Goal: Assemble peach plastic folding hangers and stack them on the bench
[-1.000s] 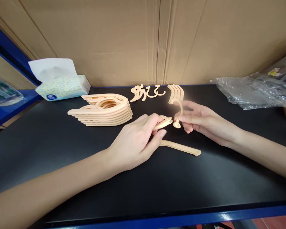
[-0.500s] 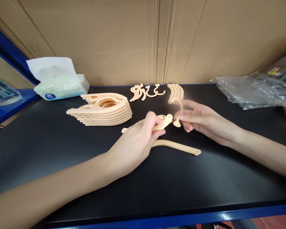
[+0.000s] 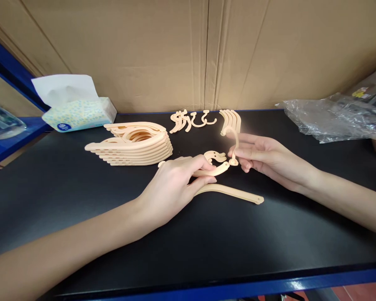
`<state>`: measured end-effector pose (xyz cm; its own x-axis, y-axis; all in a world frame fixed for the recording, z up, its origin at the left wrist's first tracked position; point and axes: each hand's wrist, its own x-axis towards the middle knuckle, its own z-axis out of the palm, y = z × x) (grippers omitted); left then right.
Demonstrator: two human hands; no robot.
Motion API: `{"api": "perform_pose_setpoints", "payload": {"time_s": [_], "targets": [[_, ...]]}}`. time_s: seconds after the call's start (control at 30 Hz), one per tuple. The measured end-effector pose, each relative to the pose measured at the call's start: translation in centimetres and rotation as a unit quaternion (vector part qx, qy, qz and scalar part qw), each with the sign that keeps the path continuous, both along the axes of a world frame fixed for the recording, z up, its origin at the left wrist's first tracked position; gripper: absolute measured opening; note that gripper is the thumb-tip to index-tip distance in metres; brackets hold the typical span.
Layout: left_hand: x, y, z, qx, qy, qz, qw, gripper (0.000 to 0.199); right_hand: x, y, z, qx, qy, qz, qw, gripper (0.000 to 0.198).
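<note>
My left hand (image 3: 178,184) is closed around a cream plastic hanger arm (image 3: 217,170), gripped between thumb and fingers. The holed end of that arm points right, close to the base of a cream hanger hook (image 3: 236,144). My right hand (image 3: 260,154) pinches the hook by its stem, curve upward and round base down. Whether the two pieces touch I cannot tell. Behind the left fingers lies a small curved cream piece (image 3: 217,156) with holes. Another hanger arm (image 3: 235,194) rests on the black table just in front, its left end hidden by my left hand.
A stack of cream hanger parts (image 3: 131,146) sits at left. Several loose hooks (image 3: 194,120) and a row of arm pieces (image 3: 231,120) lie at the back. A tissue pack (image 3: 81,115) stands back left; clear plastic bags (image 3: 326,117) lie at right. Cardboard (image 3: 128,54) walls the rear.
My left hand has lowered and turned the hanger arm flatter, its end now nearer the hook's base. The small curved piece behind shows more. The right hand has barely moved, the hook slightly turned.
</note>
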<state>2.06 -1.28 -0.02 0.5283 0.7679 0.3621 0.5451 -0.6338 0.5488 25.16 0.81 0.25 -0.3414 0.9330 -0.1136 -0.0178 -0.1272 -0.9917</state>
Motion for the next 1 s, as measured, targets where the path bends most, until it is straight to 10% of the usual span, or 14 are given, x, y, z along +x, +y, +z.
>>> {"api": "perform_pose_setpoints", "payload": {"time_s": [1.0], "targets": [[0.01,0.36,-0.32,-0.001,-0.013,-0.014,1.0,0.011,0.47,0.4,-0.07,-0.019,0.008,0.012,1.0,0.049]]}}
